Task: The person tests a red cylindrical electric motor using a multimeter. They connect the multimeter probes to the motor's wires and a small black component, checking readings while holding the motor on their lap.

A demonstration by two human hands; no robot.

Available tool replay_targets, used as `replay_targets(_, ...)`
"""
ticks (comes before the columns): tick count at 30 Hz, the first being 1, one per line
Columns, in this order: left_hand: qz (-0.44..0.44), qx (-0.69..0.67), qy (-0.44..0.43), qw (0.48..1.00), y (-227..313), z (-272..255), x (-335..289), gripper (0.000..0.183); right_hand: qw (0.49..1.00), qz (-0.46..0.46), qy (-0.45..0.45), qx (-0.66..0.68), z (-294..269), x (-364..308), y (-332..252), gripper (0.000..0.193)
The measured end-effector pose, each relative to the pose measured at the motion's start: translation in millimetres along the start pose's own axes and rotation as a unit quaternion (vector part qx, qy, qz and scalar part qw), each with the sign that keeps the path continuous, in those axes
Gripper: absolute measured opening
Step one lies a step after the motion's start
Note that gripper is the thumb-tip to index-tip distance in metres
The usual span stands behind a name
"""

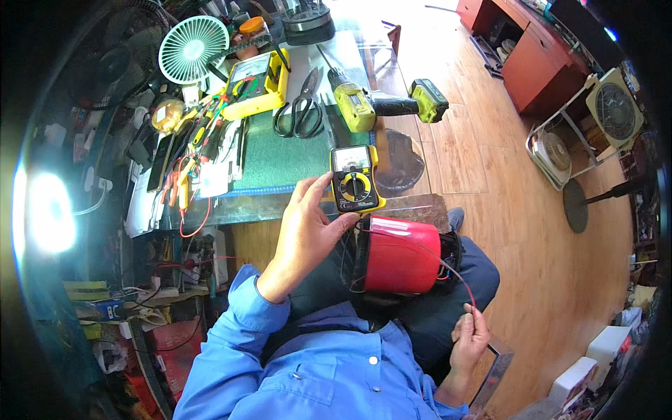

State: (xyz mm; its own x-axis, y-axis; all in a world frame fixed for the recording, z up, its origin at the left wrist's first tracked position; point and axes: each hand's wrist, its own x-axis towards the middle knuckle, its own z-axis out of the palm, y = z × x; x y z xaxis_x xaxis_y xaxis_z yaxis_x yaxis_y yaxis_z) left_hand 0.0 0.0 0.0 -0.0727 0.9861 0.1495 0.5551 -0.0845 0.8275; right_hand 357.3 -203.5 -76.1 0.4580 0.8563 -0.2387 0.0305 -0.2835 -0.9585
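My left hand (308, 227) grips a small yellow-and-black analog multimeter (354, 185) by its left side and lower corner, at the table's near edge. My right hand (469, 339), low on the right, has its fingers closed on a thin red test lead (458, 276). That lead arcs across a red cylindrical housing (402, 255) resting on my lap. Wires and dark parts show at the housing's right end; its left end is dark. Whether a probe tip sits in my right fingers is too small to tell.
On the green mat (269, 157) lie black-handled scissors (301, 112) and a cordless drill (357, 105). A larger yellow multimeter (259, 84), several hand tools (199, 136) and a small white fan (194, 49) crowd the left. Box fans (553, 154) stand on the wooden floor at right.
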Motion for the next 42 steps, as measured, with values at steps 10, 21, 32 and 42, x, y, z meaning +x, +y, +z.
replay_targets(10,0.096,0.013,0.020,0.995,-2,-8,7,0.019,0.998,0.007,-0.042,-0.047,17,-6,21,0.023)
replay_targets(21,0.240,0.064,-0.184,0.951,-6,-33,68,0.029,0.997,0.014,-0.050,-0.049,19,-7,32,0.027)
replay_targets(32,0.252,0.010,-0.248,0.935,-10,-38,96,0.020,0.998,0.027,-0.055,-0.021,29,-8,26,0.026)
replay_targets(42,0.218,0.016,-0.232,0.948,-21,-30,100,0.015,0.996,-0.008,-0.062,-0.068,34,-5,24,0.023)
